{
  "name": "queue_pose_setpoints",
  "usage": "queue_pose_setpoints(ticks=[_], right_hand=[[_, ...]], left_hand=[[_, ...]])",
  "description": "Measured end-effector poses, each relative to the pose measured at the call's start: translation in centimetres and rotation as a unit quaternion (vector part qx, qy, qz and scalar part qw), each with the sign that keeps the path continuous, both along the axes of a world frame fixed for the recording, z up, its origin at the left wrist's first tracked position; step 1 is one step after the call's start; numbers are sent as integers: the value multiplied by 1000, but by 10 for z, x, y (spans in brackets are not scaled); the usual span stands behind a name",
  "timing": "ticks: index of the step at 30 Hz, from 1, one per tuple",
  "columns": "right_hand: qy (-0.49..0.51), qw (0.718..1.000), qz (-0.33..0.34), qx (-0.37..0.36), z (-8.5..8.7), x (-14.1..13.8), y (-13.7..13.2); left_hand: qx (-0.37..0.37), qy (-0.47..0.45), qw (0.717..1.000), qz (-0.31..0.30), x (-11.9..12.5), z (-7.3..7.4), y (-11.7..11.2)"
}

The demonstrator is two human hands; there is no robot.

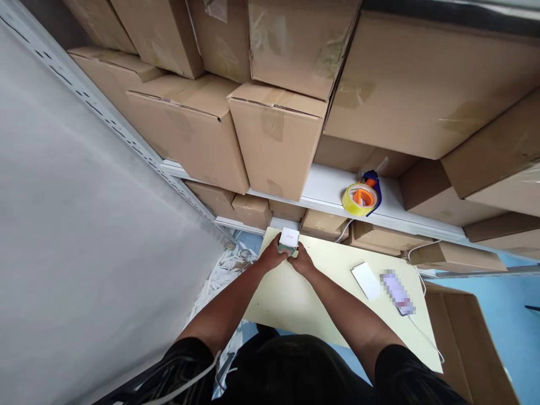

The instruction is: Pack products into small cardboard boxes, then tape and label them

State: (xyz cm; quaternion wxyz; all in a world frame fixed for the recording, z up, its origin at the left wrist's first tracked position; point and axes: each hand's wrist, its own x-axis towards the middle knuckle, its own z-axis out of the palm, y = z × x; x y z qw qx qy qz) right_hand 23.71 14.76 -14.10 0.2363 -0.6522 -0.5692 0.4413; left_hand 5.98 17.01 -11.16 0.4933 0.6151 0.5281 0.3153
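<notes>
Between my two hands is a small box (289, 237) with a white top that bears faint red print and a greenish front side. My left hand (272, 255) grips its left side, and my right hand (302, 259) closes on its lower right corner. Both thumbs come together at the near side of the box. It is at the far left end of a pale yellow table (291, 298). Some of the fingers are hidden behind the box.
Brown cartons (276, 140) fill the shelves ahead. A tape dispenser (360, 197) with yellow tape sits on the white shelf (323, 185). On the table's right are a white flat box (366, 280) and a blurred phone (397, 292) with a cable. Paper scraps (223, 275) lie left, beside a grey wall (105, 225).
</notes>
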Motion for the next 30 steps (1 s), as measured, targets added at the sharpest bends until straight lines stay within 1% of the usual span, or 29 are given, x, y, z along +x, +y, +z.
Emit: queue_pose_setpoints(ticks=[3,6,9,12,14,16,18,19,20,21,23,25,27,28,29,30], right_hand=[[-26,997,-34,-67,6,4,-4],[-17,995,-39,-94,13,14,-15],[-10,994,-37,-105,19,32,-33],[-8,994,-41,-103,21,55,-57],[-1,993,-54,-101,22,71,-75],[14,992,-71,-100,25,87,-94],[41,992,-81,-86,35,103,-112],[53,992,-87,-67,44,112,-119],[61,993,-97,-39,57,121,-124],[62,992,-110,-2,73,131,-125],[36,984,-153,89,116,152,-116],[-16,965,-192,179,167,172,-87],[-62,938,-218,262,218,185,-44],[-87,931,-225,273,239,189,-19],[-109,933,-229,254,257,191,6],[-126,944,-224,207,271,190,30]], left_hand=[[-10,-3,1000,12,-1,1,-3],[-48,1,998,34,-4,-6,-12],[-96,19,993,66,-10,-16,-33],[-139,45,986,84,-11,-21,-64],[-156,65,984,63,-8,-21,-87],[-167,86,982,20,-1,-17,-108],[-175,115,978,-25,9,-11,-126],[-174,130,975,-43,16,-8,-133],[-171,144,973,-59,22,-5,-139],[-166,154,971,-72,28,-1,-143],[-150,167,970,-95,40,5,-149],[-128,182,968,-112,50,12,-152],[-107,197,967,-121,58,18,-155],[-100,200,967,-121,61,21,-157],[-96,201,968,-118,64,24,-159],[-94,198,969,-115,67,26,-162]])
